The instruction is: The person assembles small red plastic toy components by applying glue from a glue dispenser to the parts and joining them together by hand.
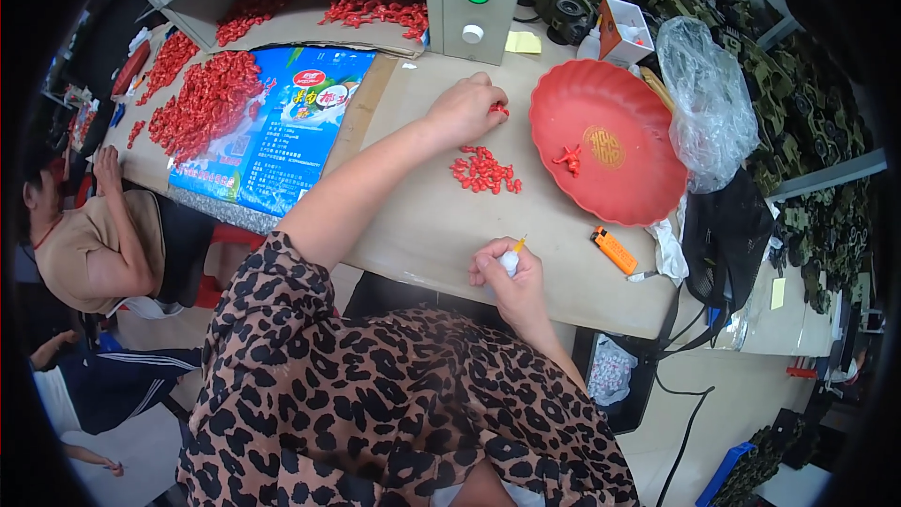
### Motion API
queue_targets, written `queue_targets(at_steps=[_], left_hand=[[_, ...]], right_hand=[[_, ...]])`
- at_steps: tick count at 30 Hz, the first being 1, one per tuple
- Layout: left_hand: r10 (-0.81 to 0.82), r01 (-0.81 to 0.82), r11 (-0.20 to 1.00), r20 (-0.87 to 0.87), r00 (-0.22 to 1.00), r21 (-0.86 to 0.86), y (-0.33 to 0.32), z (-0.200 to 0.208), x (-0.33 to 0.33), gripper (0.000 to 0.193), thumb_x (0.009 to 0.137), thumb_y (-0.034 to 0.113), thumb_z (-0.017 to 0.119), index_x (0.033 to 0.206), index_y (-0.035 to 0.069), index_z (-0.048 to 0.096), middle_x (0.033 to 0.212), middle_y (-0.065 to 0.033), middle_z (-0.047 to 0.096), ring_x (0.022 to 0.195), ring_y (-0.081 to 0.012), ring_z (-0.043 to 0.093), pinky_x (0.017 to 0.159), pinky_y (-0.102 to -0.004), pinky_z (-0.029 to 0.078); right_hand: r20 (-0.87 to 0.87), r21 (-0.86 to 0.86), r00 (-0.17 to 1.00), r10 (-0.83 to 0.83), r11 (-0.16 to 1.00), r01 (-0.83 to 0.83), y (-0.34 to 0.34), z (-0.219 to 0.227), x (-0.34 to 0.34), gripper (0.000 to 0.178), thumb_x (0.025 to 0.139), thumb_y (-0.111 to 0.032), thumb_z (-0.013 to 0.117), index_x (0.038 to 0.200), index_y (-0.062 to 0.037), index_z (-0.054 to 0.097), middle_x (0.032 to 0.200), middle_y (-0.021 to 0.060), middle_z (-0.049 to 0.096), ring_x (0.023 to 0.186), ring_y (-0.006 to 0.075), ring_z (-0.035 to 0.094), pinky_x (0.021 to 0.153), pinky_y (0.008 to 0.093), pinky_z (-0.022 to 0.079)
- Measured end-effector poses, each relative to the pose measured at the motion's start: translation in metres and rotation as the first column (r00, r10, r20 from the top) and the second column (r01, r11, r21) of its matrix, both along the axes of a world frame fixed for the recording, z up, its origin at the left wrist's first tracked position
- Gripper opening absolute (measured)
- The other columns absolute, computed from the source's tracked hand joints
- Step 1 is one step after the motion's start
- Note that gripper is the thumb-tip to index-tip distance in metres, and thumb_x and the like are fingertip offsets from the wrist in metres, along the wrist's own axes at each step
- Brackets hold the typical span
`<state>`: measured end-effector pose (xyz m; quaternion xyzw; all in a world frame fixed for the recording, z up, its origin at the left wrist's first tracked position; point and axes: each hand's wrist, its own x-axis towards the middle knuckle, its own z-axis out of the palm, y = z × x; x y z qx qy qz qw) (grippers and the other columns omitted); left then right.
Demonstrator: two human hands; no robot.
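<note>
My left hand [466, 111] reaches across the worktable, its fingers curled round small red figure-like pieces [498, 110]; how many is hidden. Closer to me lies a loose cluster of the same red pieces [485, 171]. In my right hand [514, 284], near the table's front edge, is a small white dropper bottle [510, 262] with a thin yellow tip pointing up. To the right, a red scalloped plate [631, 190] holds one red piece [570, 160] that looks larger or joined together.
An orange lighter [614, 251] lies below the plate. A clear plastic bag [699, 99] and a black mesh bag [727, 239] sit at the right. Heaped red pieces [202, 108] cover the left, beside a blue printed sheet [305, 122]. A grey post with buttons [450, 0] stands behind.
</note>
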<state>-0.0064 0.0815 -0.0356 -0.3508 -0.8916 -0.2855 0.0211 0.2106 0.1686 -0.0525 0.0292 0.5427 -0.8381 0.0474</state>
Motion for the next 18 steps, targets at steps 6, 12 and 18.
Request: queue_targets(at_steps=[6, 12, 18], left_hand=[[0.1, -0.143, 0.877, 0.117, 0.988, 0.46, 0.025, 0.013, -0.004, 0.016, 0.07, 0.017, 0.058, 0.08, 0.004, 0.06, 0.081, -0.0153, 0.055, 0.075, -0.0291, 0.054, 0.071, -0.0358, 0.044], [-0.285, 0.28, 0.958, -0.141, 0.948, -0.056, 0.08, 0.021, 0.025, 0.015, 0.072, 0.018, 0.056, 0.077, 0.004, 0.059, 0.078, -0.0132, 0.055, 0.079, -0.0272, 0.053, 0.071, -0.037, 0.043], [-0.284, 0.328, 0.93, -0.245, 0.927, 0.163, 0.052, 0.012, 0.021, 0.014, 0.072, 0.019, 0.056, 0.074, 0.005, 0.059, 0.077, -0.0108, 0.055, 0.078, -0.0265, 0.053, 0.07, -0.0366, 0.043]], right_hand=[[-0.02, 0.006, 0.999, -0.041, 0.999, 0.041, 0.0, -0.001, 0.003, 0.007, 0.081, -0.007, 0.052, 0.08, -0.0001, 0.051, 0.072, 0.0054, 0.055, 0.063, 0.0093, 0.053, 0.059, 0.0213, 0.044], [0.03, 0.056, 0.997, -0.066, 0.996, 0.064, -0.004, 0.003, 0.004, 0.005, 0.081, -0.004, 0.051, 0.077, 0.0001, 0.05, 0.068, 0.0064, 0.055, 0.06, 0.0105, 0.052, 0.058, 0.0223, 0.042], [0.024, 0.003, 0.993, -0.12, 0.993, 0.12, -0.004, 0.004, 0.002, 0.004, 0.08, -0.001, 0.049, 0.076, 0.0007, 0.05, 0.067, 0.0084, 0.055, 0.058, 0.0118, 0.05, 0.057, 0.0235, 0.042]])
